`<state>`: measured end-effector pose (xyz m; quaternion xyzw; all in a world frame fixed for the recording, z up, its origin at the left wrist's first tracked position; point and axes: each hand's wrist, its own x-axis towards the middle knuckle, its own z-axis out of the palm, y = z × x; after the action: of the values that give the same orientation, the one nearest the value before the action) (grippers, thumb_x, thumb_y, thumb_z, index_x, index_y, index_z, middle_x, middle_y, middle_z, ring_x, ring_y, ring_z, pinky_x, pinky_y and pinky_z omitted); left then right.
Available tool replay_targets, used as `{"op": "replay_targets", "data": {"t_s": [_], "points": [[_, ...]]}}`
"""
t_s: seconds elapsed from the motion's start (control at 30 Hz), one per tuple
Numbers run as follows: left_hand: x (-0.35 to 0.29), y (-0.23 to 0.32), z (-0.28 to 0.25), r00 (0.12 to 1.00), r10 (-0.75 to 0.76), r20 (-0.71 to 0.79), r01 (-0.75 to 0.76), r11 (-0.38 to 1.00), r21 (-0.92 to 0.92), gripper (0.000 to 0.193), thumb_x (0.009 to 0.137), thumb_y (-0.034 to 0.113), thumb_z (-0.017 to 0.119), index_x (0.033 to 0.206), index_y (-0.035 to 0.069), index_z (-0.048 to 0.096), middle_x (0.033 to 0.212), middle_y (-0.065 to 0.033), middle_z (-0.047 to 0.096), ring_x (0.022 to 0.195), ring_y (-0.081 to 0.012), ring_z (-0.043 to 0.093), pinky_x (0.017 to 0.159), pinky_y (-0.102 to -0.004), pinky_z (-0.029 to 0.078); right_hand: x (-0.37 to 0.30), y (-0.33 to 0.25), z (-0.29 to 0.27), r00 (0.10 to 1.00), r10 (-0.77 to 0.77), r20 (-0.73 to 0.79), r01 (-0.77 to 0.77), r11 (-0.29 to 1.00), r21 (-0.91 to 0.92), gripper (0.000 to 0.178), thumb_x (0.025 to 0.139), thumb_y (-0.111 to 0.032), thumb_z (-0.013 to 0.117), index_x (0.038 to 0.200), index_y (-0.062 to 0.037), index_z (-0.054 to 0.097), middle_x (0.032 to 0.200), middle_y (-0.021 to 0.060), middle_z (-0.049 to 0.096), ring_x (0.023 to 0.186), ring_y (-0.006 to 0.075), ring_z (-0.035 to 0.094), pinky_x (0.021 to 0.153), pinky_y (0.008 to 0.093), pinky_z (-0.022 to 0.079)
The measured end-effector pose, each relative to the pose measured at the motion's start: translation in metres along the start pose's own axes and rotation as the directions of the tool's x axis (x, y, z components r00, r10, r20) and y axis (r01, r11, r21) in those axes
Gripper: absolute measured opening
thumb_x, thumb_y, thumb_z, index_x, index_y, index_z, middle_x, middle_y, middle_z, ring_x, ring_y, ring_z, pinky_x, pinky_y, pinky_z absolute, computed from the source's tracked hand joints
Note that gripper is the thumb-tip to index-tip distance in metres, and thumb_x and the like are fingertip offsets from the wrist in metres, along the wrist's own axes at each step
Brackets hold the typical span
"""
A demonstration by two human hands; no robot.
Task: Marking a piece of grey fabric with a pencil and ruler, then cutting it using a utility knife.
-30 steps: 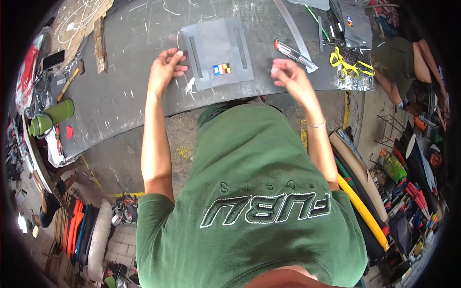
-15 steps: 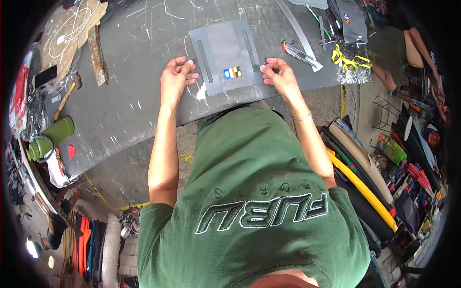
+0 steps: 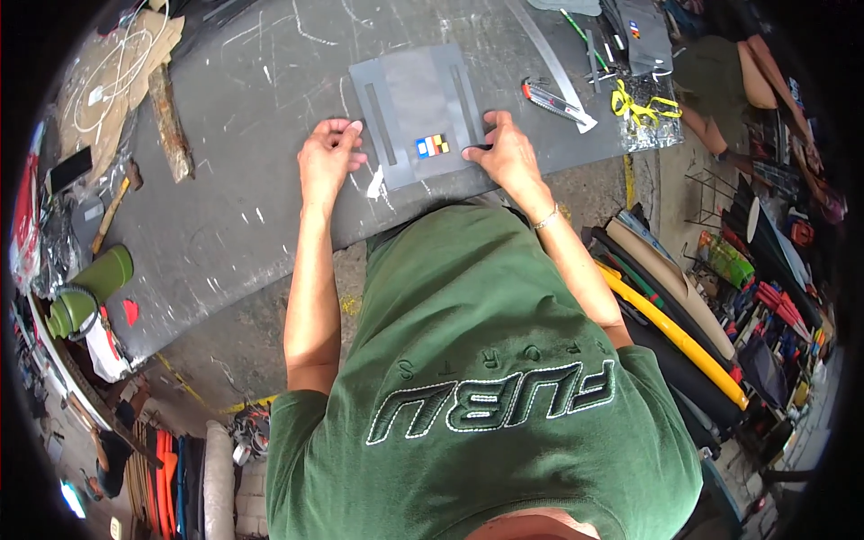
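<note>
A flat grey sheet piece [image 3: 416,99] lies on the dark worktable in front of me. Two darker narrow strips run along its sides, and a small multicoloured label [image 3: 432,146] sits near its near edge. Beside the sheet's left edge is my left hand [image 3: 324,166], fingers loosely bent and apart, with nothing visible in them. My right hand [image 3: 511,160] is at the right edge; its thumb touches the sheet's near right part while the index finger stretches forward, apart from the thumb. The undersides of the right fingers are hidden.
A utility knife [image 3: 553,101] and a metal ruler [image 3: 547,54] lie right of the sheet. Yellow cord [image 3: 643,106] rests near the table's right end. Leftward are a hammer [image 3: 117,202], a phone [image 3: 70,169] and a green roll [image 3: 94,288]. Material rolls [image 3: 675,333] stand at right.
My right hand has moved inward, its thumb now over the sheet's right edge. My left hand stays beside the left edge. The view has shifted slightly.
</note>
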<state>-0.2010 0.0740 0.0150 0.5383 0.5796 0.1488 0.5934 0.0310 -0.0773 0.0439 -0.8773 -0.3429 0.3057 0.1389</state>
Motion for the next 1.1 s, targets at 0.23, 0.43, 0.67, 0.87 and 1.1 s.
{"op": "replay_targets", "data": {"t_s": [0.23,0.43,0.67,0.87,1.1], "points": [[0.006,-0.02,0.003,0.995,0.086,0.059,-0.073,0.979,-0.189,0.026,0.104,0.024,0.063,0.116,0.002,0.061,0.104,-0.0118,0.071,0.081,-0.0177,0.072,0.064,-0.0282,0.059,-0.008,0.02,0.013,0.979,-0.178,-0.096,0.182,0.982,0.04,0.031,0.079,-0.016,0.083,0.098,-0.0036,0.062,0.11,0.0176,0.058,0.098,0.0349,0.064,0.088,0.0437,0.054],[-0.01,-0.003,0.016,0.992,0.017,0.125,0.014,0.97,-0.242,0.036,0.101,0.029,0.068,0.121,0.004,0.053,0.105,-0.0089,0.067,0.072,-0.0141,0.065,0.062,-0.0286,0.056,-0.013,0.024,0.009,0.995,-0.087,-0.056,0.097,0.968,0.23,0.053,0.077,-0.021,0.088,0.115,-0.005,0.055,0.113,0.0162,0.06,0.102,0.0306,0.064,0.089,0.0435,0.054],[-0.008,0.011,0.024,0.991,0.082,0.107,-0.081,0.997,-0.011,0.046,0.095,0.016,0.074,0.13,-0.004,0.051,0.102,-0.0152,0.071,0.066,-0.0153,0.069,0.051,-0.0266,0.051,0.008,0.042,0.013,0.987,-0.095,0.134,0.001,0.818,0.576,0.048,0.081,-0.019,0.085,0.116,-0.0047,0.057,0.093,0.0083,0.069,0.089,0.0231,0.068,0.081,0.0366,0.054],[-0.062,0.125,0.067,0.95,0.31,0.037,-0.292,0.836,0.464,0.028,0.097,0.016,0.073,0.12,0.003,0.063,0.082,-0.0036,0.075,0.074,-0.0061,0.062,0.064,-0.0234,0.047,0.04,0.076,-0.036,0.956,-0.286,0.071,0.15,0.68,0.718,0.033,0.088,-0.026,0.08,0.108,-0.0052,0.064,0.092,0.0033,0.066,0.087,0.0141,0.063,0.079,0.0325,0.054],[-0.099,0.245,0.174,0.833,0.436,0.34,-0.552,0.682,0.479,0.026,0.094,0.007,0.073,0.12,0.004,0.066,0.081,-0.0079,0.076,0.071,-0.0106,0.073,0.063,-0.0277,0.055,0.081,0.165,-0.123,0.95,-0.31,0.031,0.091,0.372,0.924,0.029,0.095,-0.013,0.073,0.116,0.0,0.059,0.096,0.0049,0.065,0.08,0.0104,0.061,0.068,0.0272,0.052]]}}
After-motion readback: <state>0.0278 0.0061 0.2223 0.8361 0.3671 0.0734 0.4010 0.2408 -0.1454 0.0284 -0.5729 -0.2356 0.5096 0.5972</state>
